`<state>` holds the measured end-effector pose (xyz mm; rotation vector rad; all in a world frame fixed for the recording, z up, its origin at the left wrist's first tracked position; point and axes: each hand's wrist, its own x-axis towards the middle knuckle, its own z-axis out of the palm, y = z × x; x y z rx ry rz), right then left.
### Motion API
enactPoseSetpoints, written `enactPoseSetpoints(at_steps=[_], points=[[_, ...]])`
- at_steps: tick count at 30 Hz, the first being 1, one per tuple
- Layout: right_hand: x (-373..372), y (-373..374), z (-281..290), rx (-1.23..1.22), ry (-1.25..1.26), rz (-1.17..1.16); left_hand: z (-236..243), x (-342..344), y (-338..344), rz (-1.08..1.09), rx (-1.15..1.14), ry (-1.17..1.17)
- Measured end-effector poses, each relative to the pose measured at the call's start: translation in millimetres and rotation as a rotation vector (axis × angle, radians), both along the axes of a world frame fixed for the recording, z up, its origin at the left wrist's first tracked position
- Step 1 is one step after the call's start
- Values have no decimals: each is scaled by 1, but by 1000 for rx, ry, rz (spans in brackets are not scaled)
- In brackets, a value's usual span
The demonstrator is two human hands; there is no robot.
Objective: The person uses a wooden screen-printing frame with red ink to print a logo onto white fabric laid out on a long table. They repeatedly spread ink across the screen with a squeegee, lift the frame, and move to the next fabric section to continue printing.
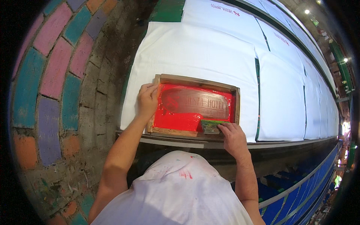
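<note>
A wooden-framed printing screen point(195, 80) lies on a white cloth point(195, 48) at the near edge of a long table. Bright red ink point(172, 120) covers much of its mesh, with a thinly wiped oval patch bearing lettering in the middle. My left hand point(147, 98) is closed on the frame's left side. In my right hand point(233, 138) is a small squeegee point(212, 126), its green-smeared blade down in the ink near the frame's lower right. The fingers of that hand curl round the squeegee's right end, partly hiding it.
More white cloths point(281, 97) lie side by side along the table to the right, some with small red prints. A dark rail point(262, 15) runs along the far side. Painted brick wall point(56, 71) stands at left; a metal railing point(292, 189) and blue surface are at lower right.
</note>
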<state>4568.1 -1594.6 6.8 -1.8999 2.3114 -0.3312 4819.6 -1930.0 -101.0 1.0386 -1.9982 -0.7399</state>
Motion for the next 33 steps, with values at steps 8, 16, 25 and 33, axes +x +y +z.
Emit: enactPoseSetpoints(at_steps=[8,16,25,33], points=[[24,-58,-3,-19,-96,-92,-8,-2,-1,-6,-38,45],[48,-129,20,172,-223,109,-9,-7,0,8,9,125],[39,-218,-5,-25,-124,127,-11,-5,-2,-37,22,90],[84,-150,-21,-53,-71,239,-14,-4,1,-20,12,92]])
